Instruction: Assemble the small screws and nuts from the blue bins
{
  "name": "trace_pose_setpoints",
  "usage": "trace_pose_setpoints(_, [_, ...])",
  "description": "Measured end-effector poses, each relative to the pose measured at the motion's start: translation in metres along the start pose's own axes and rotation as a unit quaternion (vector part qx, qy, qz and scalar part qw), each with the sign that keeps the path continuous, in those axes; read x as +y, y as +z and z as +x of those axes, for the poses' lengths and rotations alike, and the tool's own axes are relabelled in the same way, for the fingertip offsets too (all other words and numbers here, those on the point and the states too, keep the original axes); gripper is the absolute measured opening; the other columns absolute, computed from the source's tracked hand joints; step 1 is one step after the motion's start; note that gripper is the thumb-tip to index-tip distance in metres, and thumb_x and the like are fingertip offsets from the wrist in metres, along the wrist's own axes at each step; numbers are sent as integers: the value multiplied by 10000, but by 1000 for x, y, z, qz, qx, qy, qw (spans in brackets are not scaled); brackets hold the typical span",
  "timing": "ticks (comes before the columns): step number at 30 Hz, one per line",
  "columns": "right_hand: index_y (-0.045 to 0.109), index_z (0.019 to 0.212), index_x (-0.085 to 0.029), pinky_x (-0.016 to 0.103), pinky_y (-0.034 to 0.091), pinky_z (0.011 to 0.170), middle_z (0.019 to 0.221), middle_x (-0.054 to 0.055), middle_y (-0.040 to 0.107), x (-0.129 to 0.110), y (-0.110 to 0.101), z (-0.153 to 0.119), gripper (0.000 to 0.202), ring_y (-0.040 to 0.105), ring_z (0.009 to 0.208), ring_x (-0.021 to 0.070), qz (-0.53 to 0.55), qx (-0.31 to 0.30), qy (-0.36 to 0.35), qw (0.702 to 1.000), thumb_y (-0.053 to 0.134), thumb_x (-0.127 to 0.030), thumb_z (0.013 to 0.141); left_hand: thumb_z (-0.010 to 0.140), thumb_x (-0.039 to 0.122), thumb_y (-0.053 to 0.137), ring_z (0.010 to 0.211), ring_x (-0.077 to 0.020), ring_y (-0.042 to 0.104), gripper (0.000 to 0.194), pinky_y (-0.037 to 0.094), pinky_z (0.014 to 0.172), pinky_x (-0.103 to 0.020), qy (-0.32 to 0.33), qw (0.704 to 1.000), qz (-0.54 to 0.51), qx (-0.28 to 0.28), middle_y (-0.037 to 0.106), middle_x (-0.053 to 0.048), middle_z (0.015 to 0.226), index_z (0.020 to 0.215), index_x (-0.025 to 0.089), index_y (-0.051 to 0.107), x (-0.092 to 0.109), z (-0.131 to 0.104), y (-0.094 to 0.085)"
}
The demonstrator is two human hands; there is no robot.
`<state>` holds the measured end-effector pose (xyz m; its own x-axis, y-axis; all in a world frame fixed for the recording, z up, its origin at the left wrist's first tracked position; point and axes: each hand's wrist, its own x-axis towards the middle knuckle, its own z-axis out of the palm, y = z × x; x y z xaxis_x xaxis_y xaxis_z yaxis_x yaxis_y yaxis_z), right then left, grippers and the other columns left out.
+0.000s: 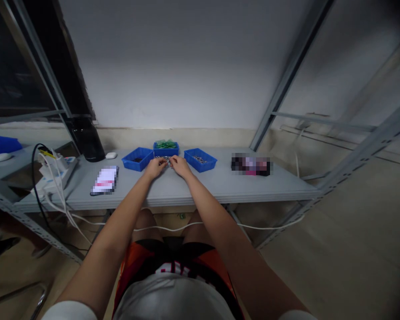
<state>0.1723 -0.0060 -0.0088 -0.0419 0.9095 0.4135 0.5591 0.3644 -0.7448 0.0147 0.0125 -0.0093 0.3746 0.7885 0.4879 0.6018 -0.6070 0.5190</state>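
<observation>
Reaching forward over the grey bench (226, 186), both bare arms bring the left hand (156, 167) and the right hand (178, 164) close together near its middle. Their fingers are bent inward, the fingertips of one hand near those of the other; they are too small to tell whether either hand is closed on a piece. Small shiny pieces (162, 158) lie on the bench just beyond the fingers, in front of the rear blue bin (166, 152), which holds green packets (166, 144). Beside the left hand sits the left blue bin (131, 166) with dark contents (138, 159), and to the right of the right hand sits the right blue bin (207, 167), with small metallic bits (198, 158) inside. Farther left are a phone (105, 180) with a pixelated screen, a small white case (111, 155), a black container (88, 142) standing upright, and a white power strip (63, 173) with cables. Well to the right lies a pixelated dark and pink object (251, 164), too obscured to identify.
</observation>
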Motion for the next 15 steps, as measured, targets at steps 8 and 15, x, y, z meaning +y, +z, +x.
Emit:
trace_pose_setpoints(8, [618,814,-183,213,412,662,665,-7,616,3,1,1,224,549,622,108,2,0,0,1000,429,-282,882,820,288,521,778,-187,606,250,460,766,-296,-1,1000,-2,-4,705,-91,896,916,145,702,2,-1,-1])
trace_pose_setpoints(15, [619,796,-181,211,402,651,666,-7,618,2,0,1,219,543,618,107,-7,6,-6,1000,436,-270,877,818,290,527,788,-186,612,245,463,766,-289,-3,1000,-6,0,705,-89,892,909,146,703,5,-1,-2])
